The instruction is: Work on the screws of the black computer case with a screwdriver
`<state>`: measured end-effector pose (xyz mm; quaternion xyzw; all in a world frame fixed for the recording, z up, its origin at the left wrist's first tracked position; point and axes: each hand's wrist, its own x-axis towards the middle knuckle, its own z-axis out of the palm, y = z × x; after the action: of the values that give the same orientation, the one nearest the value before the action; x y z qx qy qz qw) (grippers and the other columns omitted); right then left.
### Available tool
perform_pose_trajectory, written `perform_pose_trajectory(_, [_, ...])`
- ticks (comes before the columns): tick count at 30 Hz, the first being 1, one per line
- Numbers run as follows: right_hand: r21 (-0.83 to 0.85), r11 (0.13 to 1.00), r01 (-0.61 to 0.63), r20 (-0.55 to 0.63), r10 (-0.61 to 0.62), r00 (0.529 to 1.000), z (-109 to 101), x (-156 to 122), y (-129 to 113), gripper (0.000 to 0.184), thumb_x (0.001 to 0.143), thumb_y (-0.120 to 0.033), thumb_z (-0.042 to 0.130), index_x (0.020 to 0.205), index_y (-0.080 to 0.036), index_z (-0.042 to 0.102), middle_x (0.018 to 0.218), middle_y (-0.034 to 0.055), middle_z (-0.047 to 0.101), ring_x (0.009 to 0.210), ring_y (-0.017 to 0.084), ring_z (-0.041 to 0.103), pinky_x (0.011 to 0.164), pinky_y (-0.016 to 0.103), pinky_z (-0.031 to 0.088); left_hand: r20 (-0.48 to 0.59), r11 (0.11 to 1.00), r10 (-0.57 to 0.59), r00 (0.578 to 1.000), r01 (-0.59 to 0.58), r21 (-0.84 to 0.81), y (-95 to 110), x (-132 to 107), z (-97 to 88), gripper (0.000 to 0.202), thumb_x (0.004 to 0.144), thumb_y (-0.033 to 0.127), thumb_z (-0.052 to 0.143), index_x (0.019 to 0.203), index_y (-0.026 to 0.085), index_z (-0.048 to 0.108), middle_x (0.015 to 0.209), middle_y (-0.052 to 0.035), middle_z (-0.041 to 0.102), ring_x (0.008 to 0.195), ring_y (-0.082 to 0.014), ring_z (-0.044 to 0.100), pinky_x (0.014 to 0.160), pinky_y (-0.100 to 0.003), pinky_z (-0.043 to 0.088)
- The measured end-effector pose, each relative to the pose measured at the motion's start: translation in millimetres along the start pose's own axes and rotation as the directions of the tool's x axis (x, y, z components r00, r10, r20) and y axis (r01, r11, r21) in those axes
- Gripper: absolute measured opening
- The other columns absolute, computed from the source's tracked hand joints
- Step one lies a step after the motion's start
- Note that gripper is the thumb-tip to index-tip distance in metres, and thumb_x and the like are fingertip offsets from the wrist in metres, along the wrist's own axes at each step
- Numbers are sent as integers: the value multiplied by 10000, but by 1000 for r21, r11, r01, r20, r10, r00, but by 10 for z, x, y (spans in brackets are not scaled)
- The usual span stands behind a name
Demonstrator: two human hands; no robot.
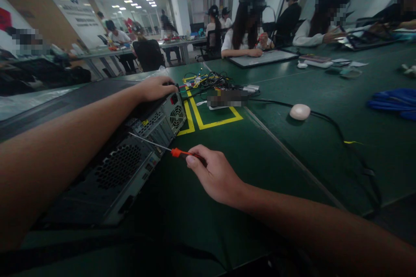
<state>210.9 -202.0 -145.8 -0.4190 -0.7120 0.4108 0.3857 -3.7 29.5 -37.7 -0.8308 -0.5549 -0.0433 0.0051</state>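
A desktop computer case [123, 169] lies on its side on the green table [260, 147], its rear panel with fan grille and ports facing me. My left hand [156, 88] rests on the case's top far edge, fingers curled over it. My right hand [216, 175] grips a screwdriver [177, 152] with a red and black handle. Its thin metal shaft points left, the tip touching the rear panel.
Yellow tape marks a square [214, 117] beyond the case, with a tangle of cables [211, 81] behind it. A pink oval object [299, 111] and a black cable lie to the right, blue cloth [394, 101] at far right. Several people sit at tables farther back.
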Motion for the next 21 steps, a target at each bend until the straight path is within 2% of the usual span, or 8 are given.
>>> perform_pose_trajectory(4, [32,999,7,-3,-7,1000,13,1,1,207,1087,-364,458,1108,-206,589,767,-31,574,661,144,538,647,285,377,-3,1000,-10,1000,10,-6,-17,16,14,692,901,582,408,1380,168,687,1390,-127,694,1319,-341,612,1123,-408,467])
perform_pose_trajectory(6, [51,999,-13,-9,13,1000,24,3,-6,169,1028,-360,573,1126,-225,545,767,-46,572,666,150,545,658,289,390,-9,1000,0,1000,0,-20,-34,24,23,687,898,588,419,1372,175,697,1385,-126,699,1316,-347,615,1121,-413,468])
perform_pose_trajectory(9, [59,998,-34,-20,36,999,45,5,-6,254,916,-283,691,1090,-245,510,780,-55,584,684,158,565,677,298,408,-18,999,12,1000,-13,-29,-48,28,26,685,893,594,429,1365,182,707,1385,-130,700,1312,-353,616,1119,-415,470])
perform_pose_trajectory(14, [49,999,-15,-6,15,1000,51,10,8,154,933,-252,642,1038,-238,530,783,-50,583,681,154,560,673,299,399,-13,1000,1,1000,-1,-21,-26,12,11,668,884,586,433,1346,192,711,1367,-104,711,1271,-353,636,1111,-417,482])
perform_pose_trajectory(21, [4,1000,-12,-5,12,1000,22,0,-13,151,956,-292,641,1070,-236,560,818,-36,616,702,159,575,678,296,390,-27,999,6,1000,-7,-46,-49,25,27,703,864,633,426,1338,209,725,1360,-115,709,1283,-339,629,1125,-407,476])
